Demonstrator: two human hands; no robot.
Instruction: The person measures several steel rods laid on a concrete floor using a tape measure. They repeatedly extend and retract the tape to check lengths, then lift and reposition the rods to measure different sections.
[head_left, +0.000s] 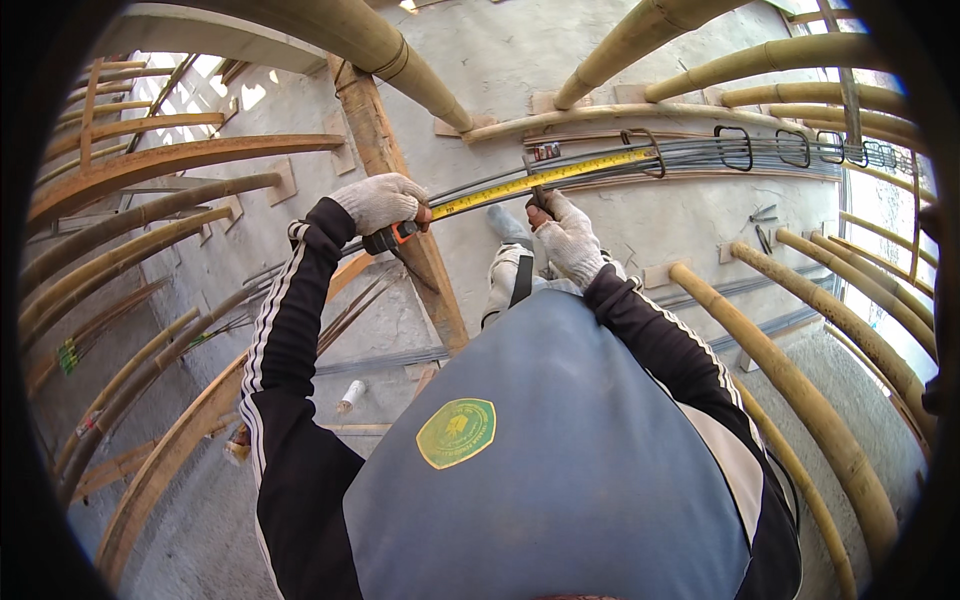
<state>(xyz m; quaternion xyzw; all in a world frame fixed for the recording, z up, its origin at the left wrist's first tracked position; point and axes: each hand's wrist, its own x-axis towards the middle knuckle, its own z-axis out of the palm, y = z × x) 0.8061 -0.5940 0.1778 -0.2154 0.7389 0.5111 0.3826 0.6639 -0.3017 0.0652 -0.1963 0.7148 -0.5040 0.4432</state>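
Observation:
My left hand (385,203), in a white knit glove, is closed on a black and orange tape measure (390,237). Its yellow blade (590,166) is drawn out to the right, along a bundle of long grey steel bars (690,158). Farther right, my right hand (570,243), gloved with bare fingertips showing, grips a short dark steel piece (537,180) that crosses the blade. Whether that piece is a stirrup like those on the bars is unclear. Several dark square stirrups (736,148) hang around the bars to the right.
Bamboo poles (820,400) rise on both sides and at the far side. A wooden beam (385,145) runs past my left hand. Pliers (763,240) lie on the grey concrete floor (640,225) at right. A white cylinder (351,396) lies at lower left, near more steel bars (380,361).

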